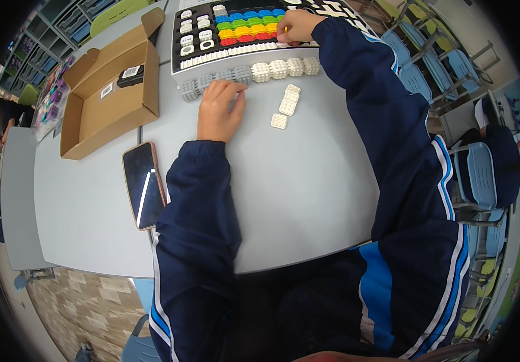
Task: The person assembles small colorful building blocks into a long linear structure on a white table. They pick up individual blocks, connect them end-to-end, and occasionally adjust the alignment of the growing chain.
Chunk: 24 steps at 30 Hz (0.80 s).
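Two hands work at once over a tray of small building blocks. Right hand (296,25) reaches far across to the block tray (178,57), fingertips pinched closed on a yellow or orange block at the right end of the coloured rows (249,27); exact piece hidden under the fingers. Rows run blue, green, yellow, red from the far side toward the person, with white pieces (195,33) in the tray's left columns. Left hand (219,108) lies on the grey table (296,181), fingers curled down onto the left part of a row of pale studded cubes (251,73) that runs along the tray's near edge; whether it grips a cube or only steadies the row, cannot tell. Three flat white plates (287,104) lie loose just right of that hand, one apart from the other two. Judgement: best practice here is to lift the pinched block straight up so neighbours stay seated, and keep the left hand pressing the cube row so it does not slide. Farther out: a phone (144,184) face up left of the left sleeve, an open cardboard box (112,90) with a small black item (131,75) inside, and blue chairs (474,172) at right.
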Tool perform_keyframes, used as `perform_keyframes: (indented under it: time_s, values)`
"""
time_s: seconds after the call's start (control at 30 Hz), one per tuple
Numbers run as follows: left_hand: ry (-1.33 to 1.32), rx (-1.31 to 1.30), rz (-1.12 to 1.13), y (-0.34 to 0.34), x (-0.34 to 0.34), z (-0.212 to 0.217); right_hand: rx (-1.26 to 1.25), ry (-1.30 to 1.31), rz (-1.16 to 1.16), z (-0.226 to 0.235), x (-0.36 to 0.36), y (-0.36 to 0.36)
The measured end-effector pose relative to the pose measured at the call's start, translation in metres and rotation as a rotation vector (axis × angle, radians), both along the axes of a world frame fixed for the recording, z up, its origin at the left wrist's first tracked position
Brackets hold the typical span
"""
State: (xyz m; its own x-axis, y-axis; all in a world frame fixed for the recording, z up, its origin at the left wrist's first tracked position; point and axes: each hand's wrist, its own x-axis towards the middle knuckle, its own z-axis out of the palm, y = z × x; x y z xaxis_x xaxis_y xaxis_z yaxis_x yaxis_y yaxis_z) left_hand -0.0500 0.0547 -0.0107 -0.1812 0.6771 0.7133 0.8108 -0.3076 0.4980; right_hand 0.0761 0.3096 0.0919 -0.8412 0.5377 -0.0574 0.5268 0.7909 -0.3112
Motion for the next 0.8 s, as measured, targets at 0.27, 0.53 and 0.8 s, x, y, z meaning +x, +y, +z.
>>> perform_keyframes:
  time_s: [0.27,0.53,0.8]
  values:
    - [-0.014,0.212,0.076,0.003,0.003,0.008,0.209,0.023,-0.121,-0.022,0.003,-0.007]
    - [-0.018,0.218,0.117,-0.002,0.000,0.009,0.141,0.035,-0.206,-0.010,0.003,-0.025]
    - [-0.009,0.231,0.112,0.001,0.000,0.007,-0.031,0.110,-0.347,-0.021,0.004,0.003]
